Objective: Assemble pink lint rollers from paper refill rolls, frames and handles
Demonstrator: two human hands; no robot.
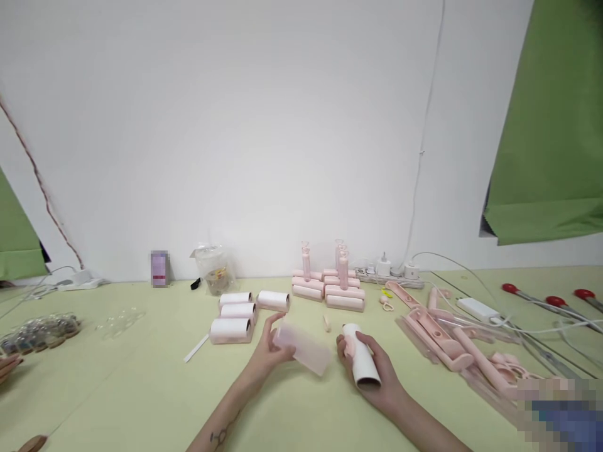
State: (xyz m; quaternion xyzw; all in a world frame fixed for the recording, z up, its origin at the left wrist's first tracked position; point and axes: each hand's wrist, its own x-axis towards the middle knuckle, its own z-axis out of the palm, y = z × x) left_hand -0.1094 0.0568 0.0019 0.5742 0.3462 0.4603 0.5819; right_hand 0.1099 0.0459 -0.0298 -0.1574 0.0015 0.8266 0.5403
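Note:
My left hand (269, 353) is closed on a translucent plastic cover (305, 350), thumb on the near side and fingers behind it. A little to the right, my right hand (385, 380) wraps round a white lint roller roll (362, 358). A pink part (349, 346) shows beside the roll under my fingers. The roll tilts so that its dark hollow end faces me. The cover and the roll are apart. Beyond my left hand lie several white rolls (230, 329) in clear covers. A small pink piece (326, 323) rests on the table between my hands.
Pink and white lint rollers (345, 299) with upright clear handles stand by the wall. Pink roller parts (433, 336) and cables (532, 320) lie at right. At left are a plastic bag (214, 270), clear round pieces (44, 331) and another person's hand (8, 367).

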